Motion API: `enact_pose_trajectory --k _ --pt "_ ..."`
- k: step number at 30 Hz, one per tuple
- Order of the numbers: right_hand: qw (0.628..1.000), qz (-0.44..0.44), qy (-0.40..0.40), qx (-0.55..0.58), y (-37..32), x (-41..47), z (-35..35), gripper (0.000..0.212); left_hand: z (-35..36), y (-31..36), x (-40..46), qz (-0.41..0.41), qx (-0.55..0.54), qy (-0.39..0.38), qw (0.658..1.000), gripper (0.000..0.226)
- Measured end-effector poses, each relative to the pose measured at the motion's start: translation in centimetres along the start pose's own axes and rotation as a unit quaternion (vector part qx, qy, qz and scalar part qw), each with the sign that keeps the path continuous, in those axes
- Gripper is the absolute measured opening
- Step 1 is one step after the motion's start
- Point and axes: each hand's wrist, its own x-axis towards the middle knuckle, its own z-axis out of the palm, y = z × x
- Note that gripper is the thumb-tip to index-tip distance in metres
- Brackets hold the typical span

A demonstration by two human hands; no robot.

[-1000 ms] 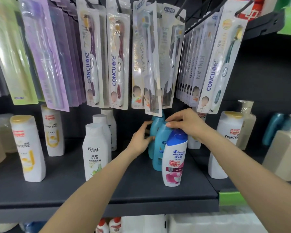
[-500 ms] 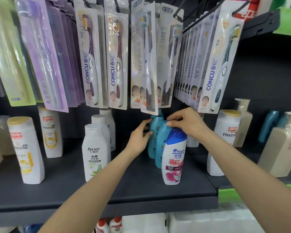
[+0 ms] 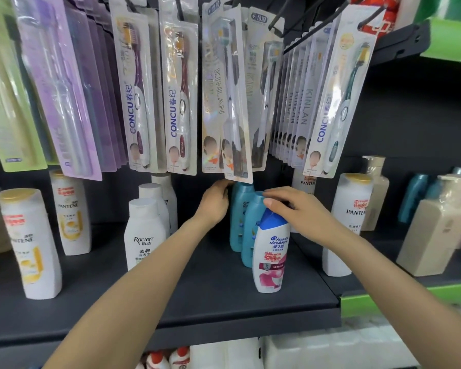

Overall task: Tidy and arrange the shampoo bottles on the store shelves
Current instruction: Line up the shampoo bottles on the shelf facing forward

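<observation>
Dark shelf (image 3: 224, 302), left hand (image 3: 214, 205) fingers hidden behind teal bottle (image 3: 240, 217)

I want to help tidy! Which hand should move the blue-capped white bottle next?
Right. The right hand already rests on the Head & Shoulders bottle cap, while the left hand is busy at the rear teal bottle.

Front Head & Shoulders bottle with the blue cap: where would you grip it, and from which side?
Probably around the white body below the blue cap of the Head & Shoulders bottle, coming from the open front. It stands upright; teal bottles crowd behind and the right hand hovers over its cap.
</observation>
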Motion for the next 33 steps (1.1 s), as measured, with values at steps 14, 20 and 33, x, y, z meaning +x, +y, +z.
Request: enact_pose_trajectory --k 14,20,33 --pt "1.000 0.000 -0.002 -0.008 0.3 0.1 0.1 0.039 -0.8 -0.4 3.7 0.030 0.259 -0.144 0.955 0.056" --pt "1.000 0.000 0.000 -0.005 0.2 0.0 0.2 0.038 -0.6 -0.3 1.8 0.048 0.163 -0.028 0.985 0.048" --pt "1.000 0.007 -0.004 0.003 0.2 0.1 0.2 0.039 -0.6 -0.1 1.1 0.002 0.019 0.048 0.999 0.048"
